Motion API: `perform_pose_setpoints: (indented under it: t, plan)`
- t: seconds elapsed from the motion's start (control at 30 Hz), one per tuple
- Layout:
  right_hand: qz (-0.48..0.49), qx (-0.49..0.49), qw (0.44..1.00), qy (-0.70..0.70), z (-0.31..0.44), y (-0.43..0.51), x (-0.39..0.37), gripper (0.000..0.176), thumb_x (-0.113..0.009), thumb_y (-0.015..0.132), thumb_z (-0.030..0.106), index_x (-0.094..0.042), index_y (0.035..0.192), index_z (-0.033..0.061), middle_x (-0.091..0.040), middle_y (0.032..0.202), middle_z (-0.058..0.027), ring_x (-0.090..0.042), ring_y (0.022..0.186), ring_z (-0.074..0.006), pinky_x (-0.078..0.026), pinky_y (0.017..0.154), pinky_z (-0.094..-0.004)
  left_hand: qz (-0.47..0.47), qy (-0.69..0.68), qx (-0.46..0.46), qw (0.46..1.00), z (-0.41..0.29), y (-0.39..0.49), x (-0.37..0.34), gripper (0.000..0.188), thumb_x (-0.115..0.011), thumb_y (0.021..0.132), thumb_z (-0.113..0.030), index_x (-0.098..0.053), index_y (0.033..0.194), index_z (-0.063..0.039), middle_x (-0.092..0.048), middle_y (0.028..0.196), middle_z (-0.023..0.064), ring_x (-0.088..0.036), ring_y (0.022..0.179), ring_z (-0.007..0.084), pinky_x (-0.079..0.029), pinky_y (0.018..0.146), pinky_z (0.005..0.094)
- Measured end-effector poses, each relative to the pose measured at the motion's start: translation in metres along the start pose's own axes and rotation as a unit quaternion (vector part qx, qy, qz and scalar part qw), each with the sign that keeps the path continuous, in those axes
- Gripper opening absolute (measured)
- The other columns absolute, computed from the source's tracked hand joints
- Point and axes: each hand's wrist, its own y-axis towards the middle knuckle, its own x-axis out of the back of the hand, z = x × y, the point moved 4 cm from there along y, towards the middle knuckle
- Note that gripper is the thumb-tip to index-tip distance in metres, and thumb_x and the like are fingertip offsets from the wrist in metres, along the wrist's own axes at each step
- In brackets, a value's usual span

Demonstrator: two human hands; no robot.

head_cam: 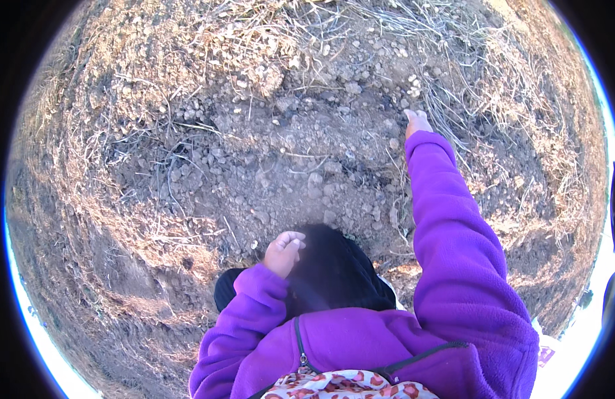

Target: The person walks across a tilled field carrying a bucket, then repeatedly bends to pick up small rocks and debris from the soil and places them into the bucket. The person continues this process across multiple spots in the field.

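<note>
My right hand (pixel 417 122) reaches far out over the soil, at the end of a stretched purple fleece sleeve (pixel 452 219). Just beyond its fingertips lies a small cluster of pale pods (pixel 413 86) that look like peanuts. Dry stalks (pixel 444 117) run close along the hand's right side. Whether anything is between its fingers is too small to tell. My left hand (pixel 284 252) is held near my body, beside a knee in dark trousers (pixel 332 269). Its fingers are curled, and the inside of the palm is hidden.
Loose, cloddy soil (pixel 297 179) spreads before me, with a few more pale pods (pixel 275 121) scattered on it. Tangled dry straw (pixel 247 35) covers the far ground. A heap of dry stems (pixel 507 80) lies at the right.
</note>
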Motion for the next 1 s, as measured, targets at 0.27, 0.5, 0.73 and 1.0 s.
perform_pose_setpoints:
  t: [0.27, 0.5, 0.73, 1.0]
  plan:
    - [0.145, -0.01, 0.986, -0.079, 0.001, 0.034, -0.021, 0.043, -0.054, 0.076, 0.004, -0.052, 0.116, 0.0215, -0.048, 0.119, -0.0145, -0.052, 0.107, -0.0313, -0.044, 0.089, -0.0408, -0.018, -0.028, 0.024, 0.999, -0.032, 0.019, 0.002, 0.019, -0.045, 0.088, -0.013, -0.055, 0.102, -0.006, -0.058, 0.083, 0.0015, -0.047, 0.057, 0.0033, -0.038, 0.048, 0.0165]
    - [-0.015, 0.048, 0.998, 0.041, -0.003, 0.07, -0.009, 0.03, -0.057, 0.077, 0.013, -0.059, 0.108, 0.0153, -0.06, 0.094, -0.0176, -0.059, 0.087, -0.0328, -0.046, 0.078, -0.0403, -0.168, 0.275, -0.223, 0.92, -0.053, 0.066, 0.016, 0.017, -0.052, 0.082, -0.007, -0.057, 0.098, -0.006, -0.061, 0.084, 0.0098, -0.058, 0.07, 0.0202, -0.046, 0.064, 0.0308]
    - [0.077, -0.036, 0.994, -0.064, 0.02, 0.084, -0.038, 0.015, -0.051, 0.079, 0.015, -0.058, 0.093, 0.013, -0.055, 0.103, -0.0184, -0.058, 0.093, -0.0336, -0.047, 0.08, -0.0409, -0.265, 0.488, -0.315, 0.77, -0.055, 0.096, 0.033, 0.014, -0.054, 0.078, -0.009, -0.059, 0.09, -0.008, -0.058, 0.081, 0.0115, -0.058, 0.073, 0.0302, -0.047, 0.063, 0.0387]
    - [-0.163, -0.095, 0.972, 0.143, 0.026, 0.15, 0.037, 0.026, -0.064, 0.077, 0.029, -0.063, 0.092, 0.0073, -0.065, 0.088, -0.0149, -0.063, 0.081, -0.0258, -0.048, 0.076, -0.0342, -0.259, 0.488, -0.356, 0.754, -0.053, 0.106, 0.035, 0.016, -0.056, 0.07, -0.006, -0.058, 0.085, -0.008, -0.055, 0.073, 0.0098, -0.055, 0.061, 0.0284, -0.045, 0.053, 0.0383]
